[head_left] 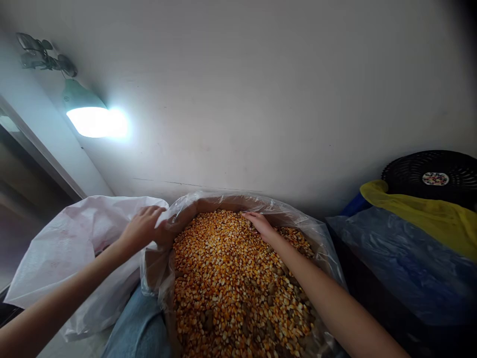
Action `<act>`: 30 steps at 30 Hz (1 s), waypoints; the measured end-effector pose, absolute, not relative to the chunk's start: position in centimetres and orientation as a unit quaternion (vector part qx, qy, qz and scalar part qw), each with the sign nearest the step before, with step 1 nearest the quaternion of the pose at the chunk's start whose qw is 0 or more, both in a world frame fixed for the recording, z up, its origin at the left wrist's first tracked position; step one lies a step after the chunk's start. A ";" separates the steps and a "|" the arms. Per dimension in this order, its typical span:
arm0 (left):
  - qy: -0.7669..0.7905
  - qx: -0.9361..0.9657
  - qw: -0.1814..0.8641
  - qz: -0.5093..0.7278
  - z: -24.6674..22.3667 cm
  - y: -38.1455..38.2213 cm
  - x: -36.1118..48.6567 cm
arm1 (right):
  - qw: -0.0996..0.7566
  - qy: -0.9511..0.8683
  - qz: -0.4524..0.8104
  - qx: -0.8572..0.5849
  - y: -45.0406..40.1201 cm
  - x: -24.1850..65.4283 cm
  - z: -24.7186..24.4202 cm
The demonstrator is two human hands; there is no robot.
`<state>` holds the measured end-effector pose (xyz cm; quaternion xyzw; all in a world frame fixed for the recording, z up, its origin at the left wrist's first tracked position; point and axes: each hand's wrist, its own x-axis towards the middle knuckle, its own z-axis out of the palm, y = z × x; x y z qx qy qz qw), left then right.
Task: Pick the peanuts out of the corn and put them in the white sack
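Note:
A cardboard box lined with a clear plastic bag (328, 238) is full of yellow-orange corn kernels (219, 258). Brown lumps (271, 288) lie among the kernels, mostly on the right and near side; their kind is unclear. At the box's far left corner, my left hand (143, 226) is closed over the liner's edge, beside a white woven sack (63, 243). My right hand (259, 224) reaches over the corn to the far side. Its fingers are stretched out to the left, touching the kernels, and nothing shows in them.
A lit bulb lamp (87, 114) hangs on the pale wall (238, 109) at upper left. To the right are a black fan (436, 174), yellow mesh cloth (421, 214) and a bluish plastic bag (406, 263). My jeans-clad leg (139, 328) is against the box's left side.

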<state>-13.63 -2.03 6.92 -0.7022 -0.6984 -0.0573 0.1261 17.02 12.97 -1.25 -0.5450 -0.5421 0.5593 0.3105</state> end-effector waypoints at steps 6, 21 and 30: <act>-0.526 -0.850 0.034 -0.024 5.3 1.4 -0.6 | 0.325 -0.529 0.565 -0.543 13.3 17.1 -0.8; -0.306 -0.951 0.020 -0.038 -3.6 5.2 13.8 | 0.393 -0.488 0.626 -0.464 14.3 18.0 1.7; -0.305 -0.946 -0.100 -0.045 -3.0 5.3 11.3 | 0.400 -0.487 0.621 -0.466 14.3 18.2 1.4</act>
